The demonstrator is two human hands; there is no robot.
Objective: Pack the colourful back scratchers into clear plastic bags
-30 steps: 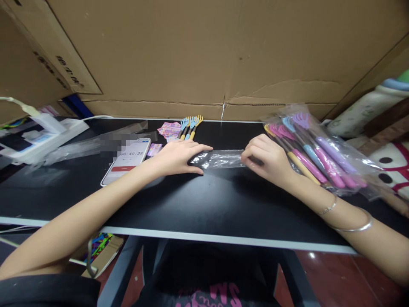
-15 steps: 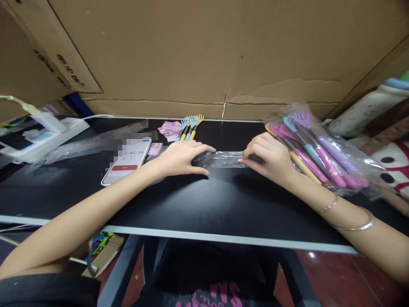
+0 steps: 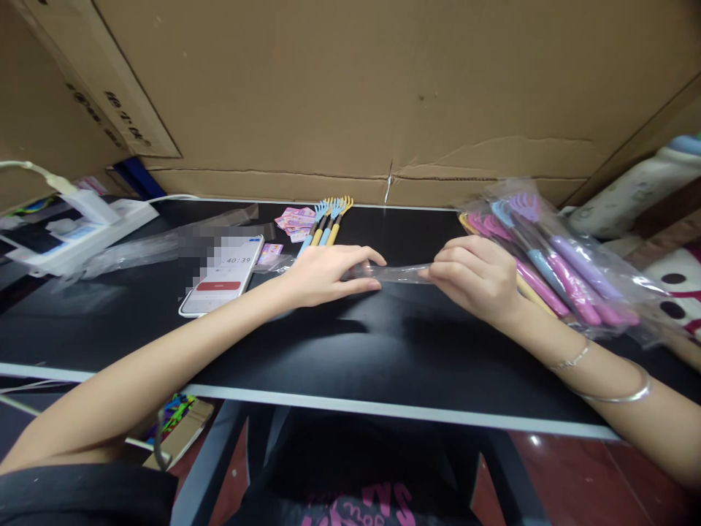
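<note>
A narrow clear plastic bag (image 3: 404, 274) stretches between my two hands above the black tabletop. My right hand (image 3: 476, 277) is closed, pinching the bag's right end between thumb and fingers. Over the bag's left part lies my left hand (image 3: 336, 274), thumb and index finger apart with the plastic passing between them; its other fingers are hidden. Behind the left hand are several claw-headed back scratchers (image 3: 328, 225) with blue and yellow handles. Close to my right hand, a clear bag of more back scratchers (image 3: 569, 270) in pink, blue and purple rests on the table.
Small pink printed cards (image 3: 296, 221) lie near the back edge. A phone (image 3: 222, 281) sits to the left, by more clear plastic packaging (image 3: 164, 241) and a white power strip (image 3: 82, 234). Cardboard (image 3: 350, 95) walls the back. A pale bottle (image 3: 629, 186) stands at right.
My right hand has shifted slightly right, pulling the plastic bag into a narrower strip. My left hand's thumb and index finger have come closer together, and that hand has moved a little right.
</note>
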